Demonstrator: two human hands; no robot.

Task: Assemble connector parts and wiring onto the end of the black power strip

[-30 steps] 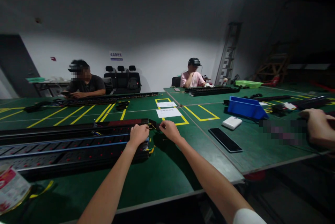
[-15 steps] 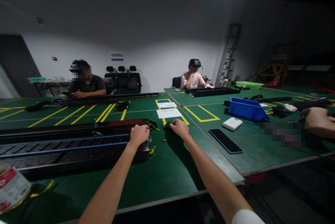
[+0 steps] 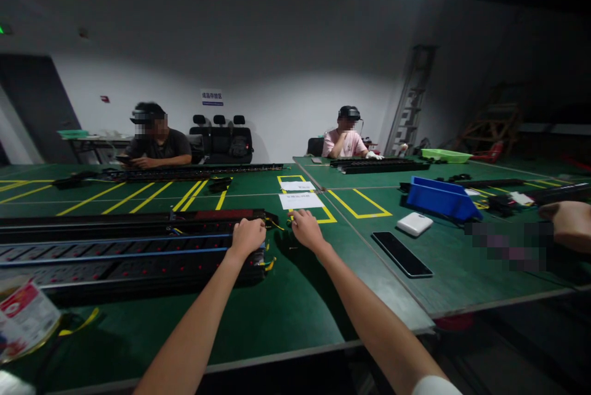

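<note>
Several long black socket strips (image 3: 152, 269) with red dots lie side by side on the green table, running off to the left. My left hand (image 3: 248, 236) is closed over the right end of the strips, its fingers curled down on the far side. Short yellow-green wires (image 3: 271, 264) stick out of that end. Just to the right, my right hand (image 3: 305, 229) hovers low at the table, fingers bent and drawn together. What its fingertips hold is too small to make out. A tiny screw-like piece (image 3: 293, 248) lies below it.
Paper sheets (image 3: 301, 200) lie beyond my right hand. To the right are a phone (image 3: 402, 255), a white case (image 3: 414, 224), a blue bin (image 3: 441, 199) and another person's hand (image 3: 572, 226). A can (image 3: 28, 318) stands front left. Two people sit across the table.
My right hand has shifted slightly left toward the strip ends and away from a dark thing under its fingers. My left hand stays on the strips. The view has turned a little.
</note>
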